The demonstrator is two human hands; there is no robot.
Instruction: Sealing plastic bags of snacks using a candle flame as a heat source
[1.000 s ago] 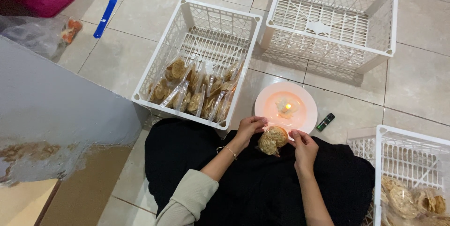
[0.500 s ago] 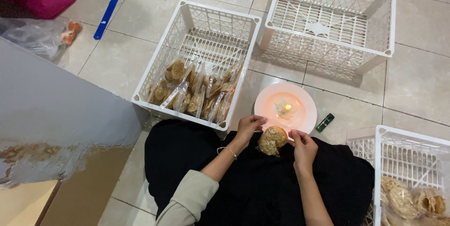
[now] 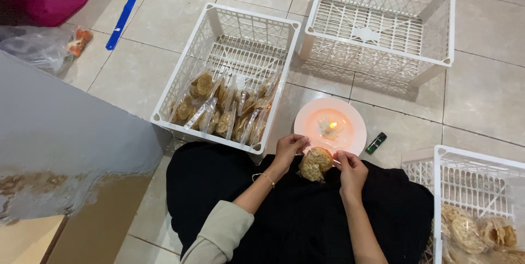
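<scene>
Cracker packet (image 3: pixel 315 164) between left hand (image 3: pixel 289 147), right hand (image 3: pixel 350 167)

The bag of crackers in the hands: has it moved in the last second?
No. The bag of crackers sits just below the pink plate, as before, between both hands.

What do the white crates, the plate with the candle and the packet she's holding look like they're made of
The white crates look like moulded plastic: matt lattice walls and slatted bottoms. The plate seems smooth and glossy, glowing pink around the small flame; ceramic or plastic, hard to tell. The packet between the left hand and right hand looks like thin clear plastic film over brown crackers.
</scene>
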